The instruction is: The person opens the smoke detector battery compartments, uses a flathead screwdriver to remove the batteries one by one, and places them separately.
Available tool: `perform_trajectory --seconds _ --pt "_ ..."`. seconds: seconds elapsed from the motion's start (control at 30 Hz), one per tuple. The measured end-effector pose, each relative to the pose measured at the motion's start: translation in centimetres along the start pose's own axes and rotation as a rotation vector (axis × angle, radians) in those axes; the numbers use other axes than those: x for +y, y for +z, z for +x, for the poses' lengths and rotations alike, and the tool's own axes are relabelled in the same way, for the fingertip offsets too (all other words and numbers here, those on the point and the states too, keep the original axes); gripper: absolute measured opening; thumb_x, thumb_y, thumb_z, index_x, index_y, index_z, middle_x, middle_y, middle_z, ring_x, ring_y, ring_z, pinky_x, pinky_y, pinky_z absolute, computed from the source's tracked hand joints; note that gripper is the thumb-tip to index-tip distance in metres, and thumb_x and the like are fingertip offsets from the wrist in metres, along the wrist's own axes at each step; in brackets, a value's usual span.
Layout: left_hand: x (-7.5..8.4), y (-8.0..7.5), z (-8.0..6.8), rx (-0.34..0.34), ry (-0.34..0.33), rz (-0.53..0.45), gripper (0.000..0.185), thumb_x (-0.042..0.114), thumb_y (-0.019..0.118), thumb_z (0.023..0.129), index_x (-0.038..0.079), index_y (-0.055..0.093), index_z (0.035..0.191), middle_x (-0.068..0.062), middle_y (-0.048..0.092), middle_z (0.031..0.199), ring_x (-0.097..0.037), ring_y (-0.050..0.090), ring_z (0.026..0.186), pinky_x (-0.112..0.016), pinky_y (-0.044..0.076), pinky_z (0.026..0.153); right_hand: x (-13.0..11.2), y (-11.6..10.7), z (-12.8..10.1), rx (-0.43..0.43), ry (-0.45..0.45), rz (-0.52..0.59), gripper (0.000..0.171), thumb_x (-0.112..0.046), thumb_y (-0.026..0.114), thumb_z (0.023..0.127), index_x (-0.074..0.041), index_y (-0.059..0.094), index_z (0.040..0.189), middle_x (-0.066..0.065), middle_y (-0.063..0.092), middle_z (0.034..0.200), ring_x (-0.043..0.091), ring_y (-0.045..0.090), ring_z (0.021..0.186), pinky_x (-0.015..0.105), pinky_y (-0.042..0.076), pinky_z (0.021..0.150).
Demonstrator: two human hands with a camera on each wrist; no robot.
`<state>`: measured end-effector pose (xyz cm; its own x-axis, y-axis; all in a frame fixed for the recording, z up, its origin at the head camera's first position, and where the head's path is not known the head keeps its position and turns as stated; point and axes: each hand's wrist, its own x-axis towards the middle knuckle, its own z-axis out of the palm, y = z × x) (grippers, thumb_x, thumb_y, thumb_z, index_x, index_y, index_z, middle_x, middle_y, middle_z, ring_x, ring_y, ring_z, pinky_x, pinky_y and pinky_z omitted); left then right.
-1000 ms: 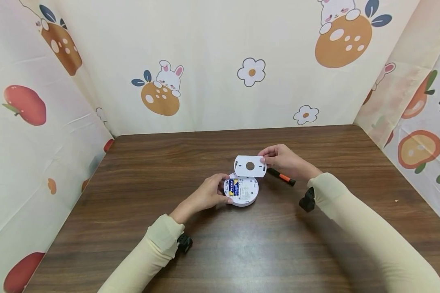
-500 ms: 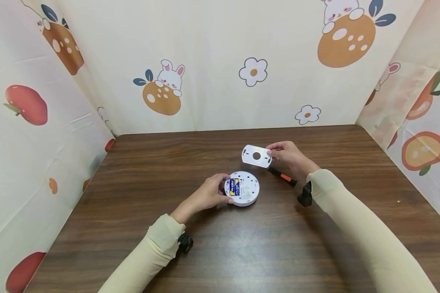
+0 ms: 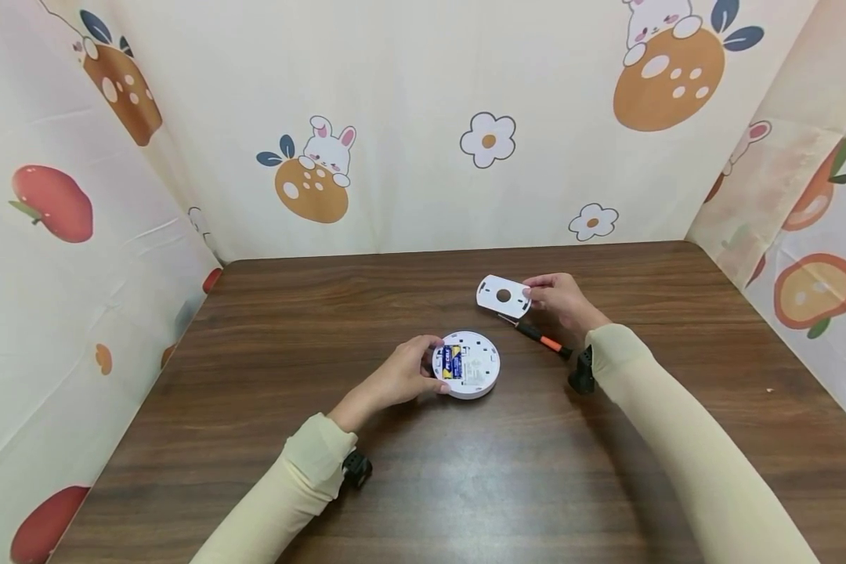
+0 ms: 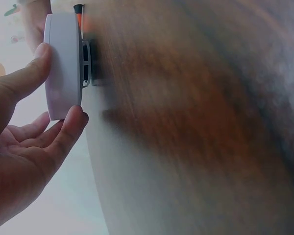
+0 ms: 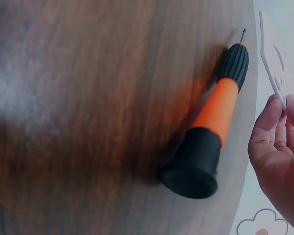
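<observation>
Left hand [image 3: 402, 376] grips the disc [image 3: 467, 364], label unreadable; right hand [image 3: 562, 299] pinches the plate [image 3: 504, 295], partly covering the screwdriver [image 3: 541, 339], tip barely visible.

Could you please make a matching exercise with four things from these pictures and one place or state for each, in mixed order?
Things:
1. round white device
2. flat white cover plate
3. screwdriver
4. battery

Places or states:
A. lies on the table, no hand on it
B. sits inside the open device
C. pinched at its edge by the right hand
D. rests on the table, gripped at its rim by the left hand

Pairs: 1-D, 2-C, 3-A, 4-B
</observation>
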<state>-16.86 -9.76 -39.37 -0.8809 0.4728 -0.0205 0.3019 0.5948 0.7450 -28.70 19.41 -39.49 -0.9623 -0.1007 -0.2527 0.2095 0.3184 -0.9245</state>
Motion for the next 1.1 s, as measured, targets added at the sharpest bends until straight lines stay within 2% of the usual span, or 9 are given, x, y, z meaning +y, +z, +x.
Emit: perform_trajectory --seconds 0.1,0.27,0.43,0.53,0.83,1.1 --pt "0.0 0.1 -0.1 0.003 0.004 0.001 0.067 0.011 0.082 0.075 -0.006 0.048 0.129 -0.014 0.056 0.111 -0.016 0.057 0.085 -0.021 0.052 0.069 0.4 -0.2 0.3 0.014 0.012 0.01 0.034 -0.005 0.055 0.096 0.01 0.052 0.126 0.021 0.051 0.116 0.021 0.052 0.087 0.022 0.052 0.075" --pt "0.0 0.2 -0.1 0.007 0.02 -0.004 0.067 0.009 0.083 0.074 -0.008 0.047 0.128 -0.015 0.056 0.111 -0.017 0.058 0.084 -0.021 0.052 0.068 1.0 -0.6 0.6 0.026 -0.006 0.016 0.035 -0.004 0.055 0.096 0.014 0.051 0.126 0.018 0.053 0.109 0.013 0.052 0.078 0.019 0.052 0.068" --pt "0.1 0.3 -0.1 0.007 0.004 -0.004 0.067 0.009 0.083 0.074 -0.007 0.048 0.128 -0.015 0.056 0.111 -0.016 0.058 0.084 -0.02 0.052 0.068 1.5 -1.0 0.8 0.045 0.004 -0.005 0.036 -0.004 0.055 0.096 0.014 0.05 0.126 0.021 0.052 0.113 0.01 0.053 0.076 0.017 0.052 0.068" --pt "0.1 0.3 -0.1 0.009 0.001 -0.002 0.067 0.011 0.083 0.074 -0.007 0.048 0.128 -0.015 0.056 0.112 -0.016 0.058 0.083 -0.02 0.052 0.067 1.6 -1.2 0.8 0.066 -0.001 -0.048 0.034 -0.003 0.055 0.095 0.014 0.052 0.124 0.023 0.052 0.115 0.01 0.053 0.076 0.017 0.053 0.069" --pt "0.2 0.1 -0.2 0.006 0.003 -0.014 0.067 0.01 0.083 0.074 -0.007 0.048 0.128 -0.016 0.056 0.112 -0.018 0.059 0.084 -0.02 0.052 0.067 1.7 -1.3 0.4 0.127 -0.09 -0.241 0.027 -0.005 0.061 0.092 0.014 0.06 0.111 0.025 0.058 0.107 0.02 0.056 0.083 0.02 0.052 0.067" --pt "0.1 0.1 -0.2 0.007 0.012 -0.015 0.066 0.01 0.083 0.074 -0.007 0.049 0.127 -0.015 0.056 0.111 -0.018 0.058 0.083 -0.02 0.052 0.067 1.0 -0.9 0.1 0.161 -0.066 -0.362 0.025 -0.008 0.062 0.092 0.01 0.064 0.108 0.024 0.061 0.103 0.024 0.052 0.082 0.022 0.046 0.064"
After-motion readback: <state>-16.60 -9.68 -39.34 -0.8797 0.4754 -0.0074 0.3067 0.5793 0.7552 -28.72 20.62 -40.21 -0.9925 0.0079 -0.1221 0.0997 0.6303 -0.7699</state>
